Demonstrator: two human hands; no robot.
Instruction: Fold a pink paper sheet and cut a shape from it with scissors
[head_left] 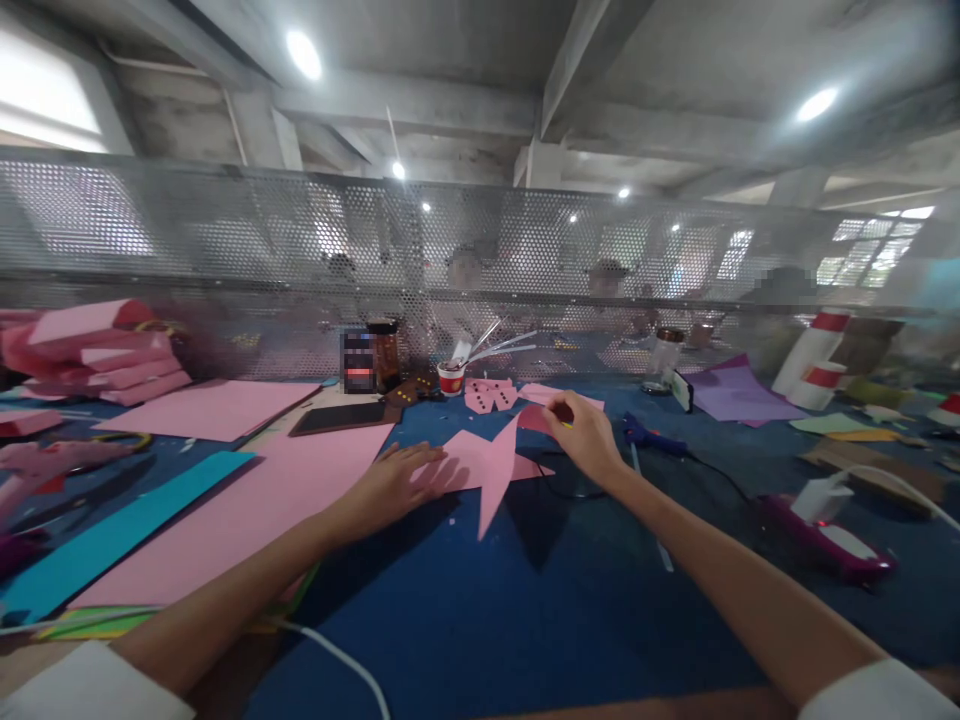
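My left hand lies with its fingers stretched out flat on the left part of a pink paper cutout. The cutout has pointed edges, and one narrow point hangs down in front, lifted off the blue table. At its upper right, my right hand pinches a raised, curved part of the pink paper between thumb and fingers. Behind the cutout lies a pink butterfly shape with dark dots. To the right of my right hand rests a dark blue glue gun.
Large pink sheets and a teal strip cover the left side. A pink glue gun sits at far left. A purple power strip with a plugged-in charger is at right. A perforated metal screen closes off the back.
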